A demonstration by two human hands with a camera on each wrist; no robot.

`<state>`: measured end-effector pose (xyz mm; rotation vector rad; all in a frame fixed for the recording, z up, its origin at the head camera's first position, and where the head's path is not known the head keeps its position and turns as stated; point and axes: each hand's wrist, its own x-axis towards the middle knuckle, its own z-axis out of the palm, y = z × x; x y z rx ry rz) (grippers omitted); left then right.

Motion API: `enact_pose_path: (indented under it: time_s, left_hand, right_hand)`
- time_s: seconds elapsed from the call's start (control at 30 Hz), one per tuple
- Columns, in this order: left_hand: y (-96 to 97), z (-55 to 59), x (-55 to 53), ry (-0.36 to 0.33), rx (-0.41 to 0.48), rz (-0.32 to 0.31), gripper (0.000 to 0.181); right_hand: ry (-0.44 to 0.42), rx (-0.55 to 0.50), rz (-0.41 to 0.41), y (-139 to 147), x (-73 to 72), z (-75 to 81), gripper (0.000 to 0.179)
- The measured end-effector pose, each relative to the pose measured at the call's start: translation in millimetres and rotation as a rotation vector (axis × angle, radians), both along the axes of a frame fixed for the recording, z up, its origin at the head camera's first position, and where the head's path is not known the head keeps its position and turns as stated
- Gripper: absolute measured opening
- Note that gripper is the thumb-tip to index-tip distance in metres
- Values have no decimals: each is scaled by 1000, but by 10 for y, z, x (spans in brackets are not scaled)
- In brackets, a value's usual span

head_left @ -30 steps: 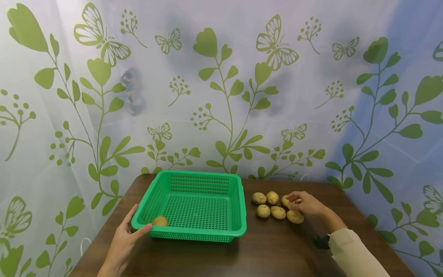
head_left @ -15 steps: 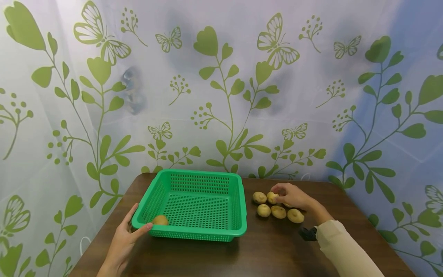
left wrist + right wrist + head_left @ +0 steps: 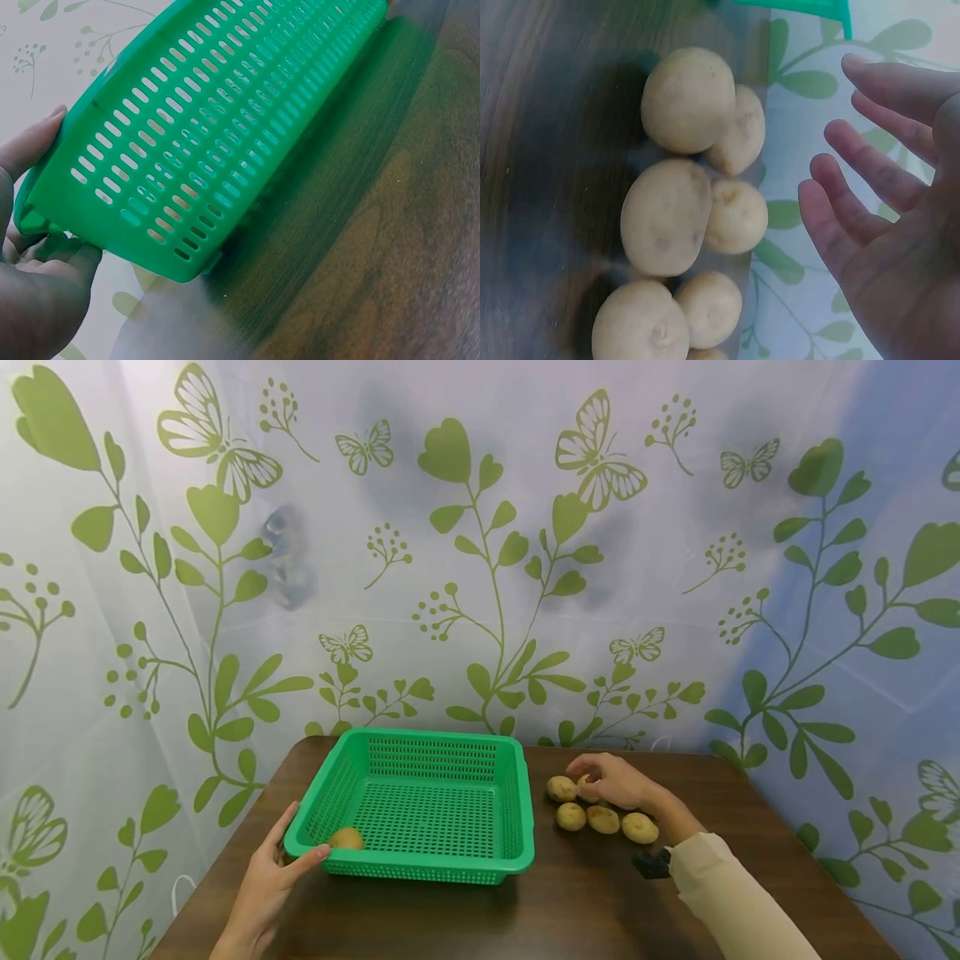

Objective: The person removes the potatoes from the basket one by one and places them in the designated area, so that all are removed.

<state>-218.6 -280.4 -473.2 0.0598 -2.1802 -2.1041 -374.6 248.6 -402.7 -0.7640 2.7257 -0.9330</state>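
Observation:
My left hand [image 3: 262,881] grips the near left corner of a green plastic basket [image 3: 412,862], thumb over the rim. In the left wrist view the fingers [image 3: 56,259] curl under the rim. One potato [image 3: 347,838] lies inside at that corner. My right hand [image 3: 615,781] hovers over the back row of several potatoes [image 3: 640,828] on the table, partly hiding one of them. The right wrist view shows its fingers spread and relaxed, holding nothing, beside the potatoes [image 3: 666,217].
The brown wooden table [image 3: 570,902] carries the basket left of the potatoes. Behind it hangs a pale curtain [image 3: 510,610] with green leaves and butterflies. A dark device [image 3: 651,864] sits at my right wrist, by the sleeve [image 3: 727,885].
My right hand has moved left along the back row of potatoes, from its right end toward its left end. My left hand and the basket have stayed in place.

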Motion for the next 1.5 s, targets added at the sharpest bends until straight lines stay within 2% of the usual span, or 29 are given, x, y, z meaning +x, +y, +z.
enact_pose_path:
  time_s: [0.3,0.47,0.83,1.23,1.5]
  left_hand:
    - [-24,-3,2,-43,-16,5,96]
    - [-16,-7,-2,-35,-17,1,96]
    - [0,-12,-14,-23,-9,7,96]
    - [0,7,-5,3,-3,-1,95]
    - [-6,6,-19,-22,-13,-10,96]
  right_hand:
    - [17,4,36,-234,-18,41,29]
    - [46,7,71,-355,-65,48,29]
    - [37,5,123,-751,-145,61,35]
    - [39,15,166,-992,-188,168,34]
    - [38,22,221,-1181,-208,233,36]
